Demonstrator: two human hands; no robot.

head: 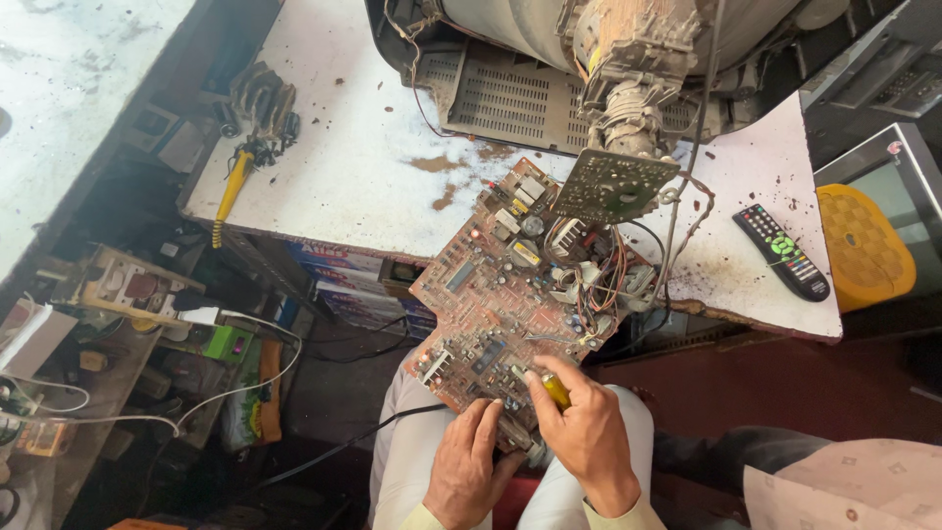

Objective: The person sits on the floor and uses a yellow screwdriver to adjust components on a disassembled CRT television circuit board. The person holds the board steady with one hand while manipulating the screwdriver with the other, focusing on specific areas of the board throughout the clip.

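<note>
A brown circuit board (496, 294) crowded with components and loose wires hangs off the white workbench's front edge, over my lap. My left hand (469, 463) grips the board's near corner from below. My right hand (586, 437) is closed around a yellow-handled tool (554, 390) whose tip rests on the board near that corner. Wires run from the board up to a small round-holed board (610, 185) on the neck of an opened picture-tube television (599, 59).
A black remote control (782, 251) lies on the stained white workbench (334, 147) at right. A yellow-handled soldering iron (233, 186) lies at the bench's left end. Cluttered shelves with a switch panel (132, 287), cables and boxes fill the left. A yellow cushion (863, 245) is at right.
</note>
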